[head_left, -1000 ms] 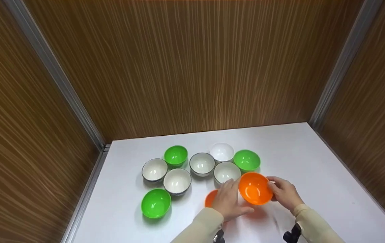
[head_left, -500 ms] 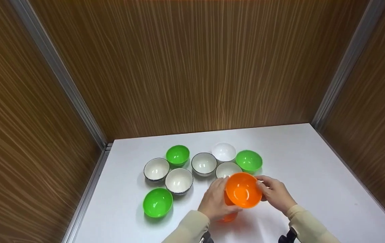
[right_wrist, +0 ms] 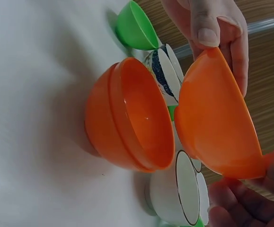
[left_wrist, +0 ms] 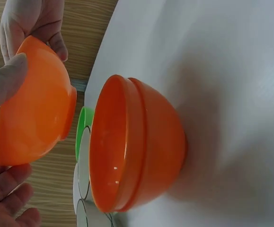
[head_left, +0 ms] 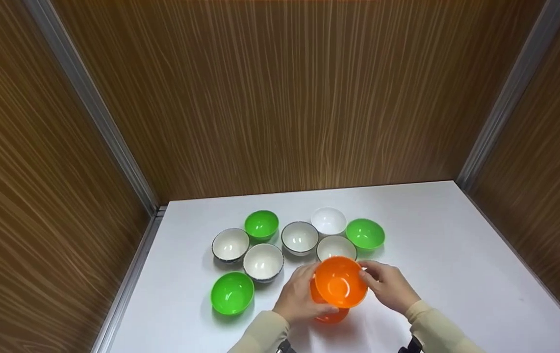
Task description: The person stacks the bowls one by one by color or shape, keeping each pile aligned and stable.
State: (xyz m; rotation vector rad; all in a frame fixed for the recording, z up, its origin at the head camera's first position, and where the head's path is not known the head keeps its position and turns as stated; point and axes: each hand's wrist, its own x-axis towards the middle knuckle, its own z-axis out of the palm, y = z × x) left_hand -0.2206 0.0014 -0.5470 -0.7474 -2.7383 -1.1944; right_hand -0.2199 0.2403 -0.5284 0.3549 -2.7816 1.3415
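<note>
An orange bowl (head_left: 341, 282) is held up over the white table by both hands, its mouth upward. My right hand (head_left: 390, 286) pinches its right rim between thumb and fingers. On the opposite side, my left hand (head_left: 299, 296) has its thumb and fingers around the bowl. Directly below, two nested orange bowls (left_wrist: 163, 142) stand upright on the table, partly covered by the raised bowl in the head view. Both wrist views show a gap between the raised bowl's foot and the nested bowls (right_wrist: 103, 123).
Beyond the hands stand several white bowls with dark rims (head_left: 299, 238), a plain white bowl (head_left: 329, 220) and two green bowls (head_left: 262, 224). Another green bowl (head_left: 232, 293) sits at the left. Wood-patterned panels (head_left: 304, 98) enclose the table (head_left: 456, 255) at the back and sides.
The raised orange bowl has moved left with my right hand, over the nested orange bowls. My left hand, earlier spread beside it, has shifted left and now grips its left side.
</note>
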